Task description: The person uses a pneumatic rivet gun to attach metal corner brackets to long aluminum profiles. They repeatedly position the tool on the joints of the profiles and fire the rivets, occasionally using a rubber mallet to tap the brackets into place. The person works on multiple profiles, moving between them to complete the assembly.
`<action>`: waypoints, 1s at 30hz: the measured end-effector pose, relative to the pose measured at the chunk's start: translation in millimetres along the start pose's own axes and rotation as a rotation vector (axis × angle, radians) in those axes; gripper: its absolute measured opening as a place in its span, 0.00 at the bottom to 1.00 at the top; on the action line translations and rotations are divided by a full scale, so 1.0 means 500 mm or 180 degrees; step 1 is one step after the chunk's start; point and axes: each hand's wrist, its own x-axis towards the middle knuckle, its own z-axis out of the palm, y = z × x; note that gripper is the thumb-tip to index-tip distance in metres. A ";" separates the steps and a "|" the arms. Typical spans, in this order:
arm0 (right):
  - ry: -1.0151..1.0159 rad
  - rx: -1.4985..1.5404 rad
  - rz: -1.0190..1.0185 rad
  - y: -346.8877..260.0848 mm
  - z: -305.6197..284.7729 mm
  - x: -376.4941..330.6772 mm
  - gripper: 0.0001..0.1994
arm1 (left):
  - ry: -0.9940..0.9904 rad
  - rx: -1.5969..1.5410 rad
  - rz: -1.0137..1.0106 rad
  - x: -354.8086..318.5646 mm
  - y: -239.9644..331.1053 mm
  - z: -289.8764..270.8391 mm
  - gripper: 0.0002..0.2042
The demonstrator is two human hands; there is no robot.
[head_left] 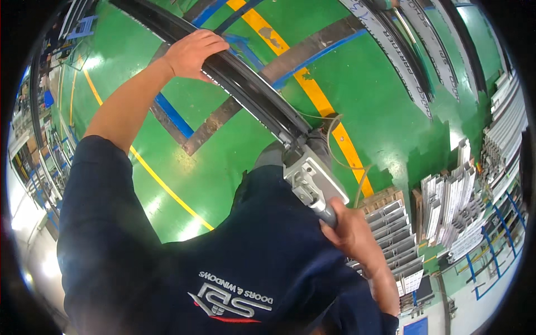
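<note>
A long black metal profile (245,84) runs slantwise from the top left to the middle, in front of my body. My left hand (195,54) is wrapped over its upper part, fingers curled across the far edge. At the near end of the profile sits a silver lever tool (312,174), its block-shaped head against the profile's end. Closed round the tool's grey handle (325,215) is my right hand (353,231). Where the tool head meets the profile, the contact is partly hidden.
The profile lies across a stand with padded, blue-edged bars (312,50). A thin hose or cable (330,146) loops beside the tool. Film-covered profiles (391,50) lie at the upper right. Stacked silver profiles (391,234) are at the right. Yellow lines (312,95) mark the green floor.
</note>
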 end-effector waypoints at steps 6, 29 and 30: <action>-0.0025 0.0247 0.0219 0.003 0.005 -0.004 0.12 | 0.0123 -0.0108 0.0030 -0.019 0.000 0.023 0.50; 0.0666 -0.1431 0.0406 -0.094 -0.116 0.032 0.19 | -0.0037 -0.0087 -0.0025 0.032 0.057 -0.029 0.44; 0.0790 -0.1422 0.0343 -0.088 -0.113 0.039 0.20 | -0.0062 -0.0116 -0.0068 0.040 0.050 -0.033 0.45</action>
